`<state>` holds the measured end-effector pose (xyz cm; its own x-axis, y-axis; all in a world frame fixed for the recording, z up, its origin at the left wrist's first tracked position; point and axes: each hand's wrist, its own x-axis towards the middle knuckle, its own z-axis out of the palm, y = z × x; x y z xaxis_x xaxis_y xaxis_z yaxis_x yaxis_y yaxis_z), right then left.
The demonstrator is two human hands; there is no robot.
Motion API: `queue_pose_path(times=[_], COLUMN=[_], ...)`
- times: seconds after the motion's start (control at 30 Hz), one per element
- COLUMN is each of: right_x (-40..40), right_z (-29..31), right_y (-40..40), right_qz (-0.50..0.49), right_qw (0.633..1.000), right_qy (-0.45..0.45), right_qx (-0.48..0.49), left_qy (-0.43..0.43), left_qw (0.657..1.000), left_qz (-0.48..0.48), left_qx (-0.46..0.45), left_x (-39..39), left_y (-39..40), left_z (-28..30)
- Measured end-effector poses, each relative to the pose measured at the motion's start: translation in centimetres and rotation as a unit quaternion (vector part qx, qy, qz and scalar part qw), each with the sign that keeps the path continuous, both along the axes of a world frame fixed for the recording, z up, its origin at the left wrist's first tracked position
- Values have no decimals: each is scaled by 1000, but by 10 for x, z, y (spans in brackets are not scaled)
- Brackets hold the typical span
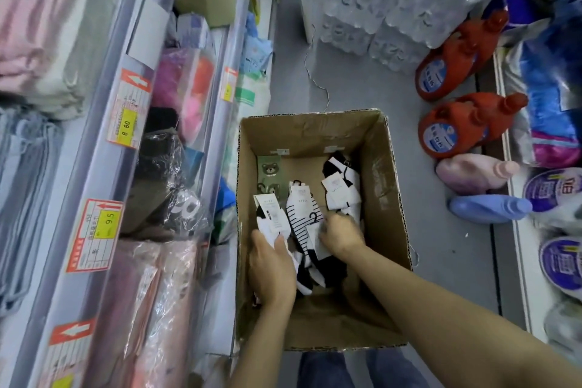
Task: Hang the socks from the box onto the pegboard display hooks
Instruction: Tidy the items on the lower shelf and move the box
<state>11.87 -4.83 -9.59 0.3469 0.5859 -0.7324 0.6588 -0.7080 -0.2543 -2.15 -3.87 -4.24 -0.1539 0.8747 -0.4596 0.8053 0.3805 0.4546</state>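
Cardboard box [318,135] holds the socks [304,214]: left hand [272,264] pinches a tagged pair, right hand [341,235] curls onto striped ones just beyond its fingertips (lift by the hanger tags, I'd say).

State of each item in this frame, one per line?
cardboard box: open, on floor, partly filled.
striped socks: lying in box, tagged, under right hand.
bear socks: lying flat in box.
left hand: fingers holding tagged sock pack.
right hand: reaching onto socks.
orange detergent jugs: capped, lying on floor.
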Motion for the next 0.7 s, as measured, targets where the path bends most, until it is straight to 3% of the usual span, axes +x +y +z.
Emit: queue_pose_path(times=[0.2,0.33,0.43,0.5,0.57,0.7], right_x=[-9,-18,0,13,24,36], right_z=[-16,-20,-3,15,35,42], right_y=[-20,-33,-20,-4,9,31], right_qz=[28,-8,-126,-281,-427,-561], right_qw=[989,996,992,949,864,715], right_qy=[10,-33,27,128,238,395], right_qx=[-145,-87,-14,67,123,132], left_qy=[10,-7,-23,-37,-51,-83], left_qw=[996,996,995,995,994,993], left_qz=[29,37,33,34,40,46], left_qx=[-83,-80,-86,-90,-89,-74], left_x=[-6,-5,-7,-8,-9,-9], left_y=[-12,0,3,2,1,2], left_z=[9,19,26,30,34,41])
